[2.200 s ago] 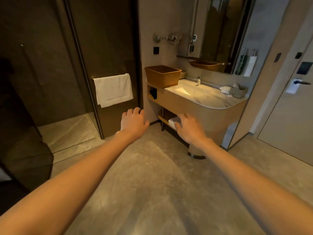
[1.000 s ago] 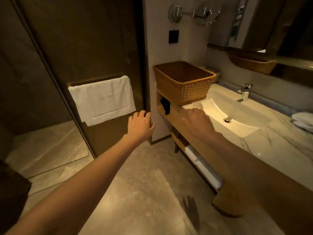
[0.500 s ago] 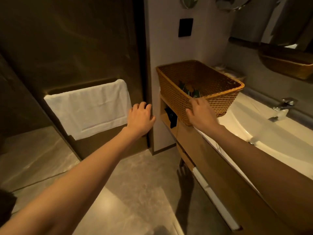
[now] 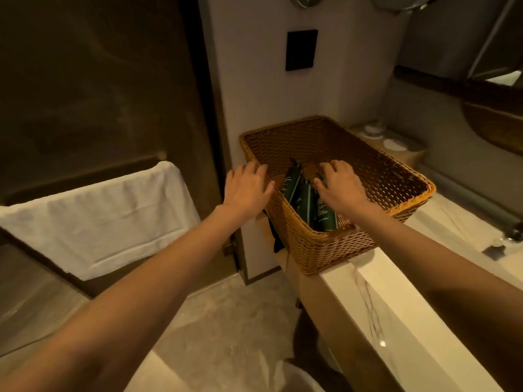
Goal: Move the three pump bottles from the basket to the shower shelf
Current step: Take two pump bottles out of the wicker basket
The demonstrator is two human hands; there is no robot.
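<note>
A brown wicker basket (image 4: 390, 176) stands on the left end of the pale marble counter (image 4: 396, 301). Dark green pump bottles (image 4: 294, 182) lie side by side in its near left part; how many I cannot count for sure. My right hand (image 4: 341, 188) hovers inside the basket over the rightmost bottle (image 4: 325, 216), fingers spread and holding nothing. My left hand (image 4: 246, 188) is over the basket's left rim, fingers apart, empty. The shower shelf is not in view.
A white towel (image 4: 93, 216) hangs on a bar on the dark glass shower door to the left. A black wall plate (image 4: 301, 49) sits above the basket. Small round items (image 4: 393, 144) lie behind the basket, and a tap (image 4: 515, 236) is at the right edge.
I have walked up to the counter and now look down into the basket. Both hands have moved forward: the right one from the basket's front wall to inside it, the left one to its left rim.
</note>
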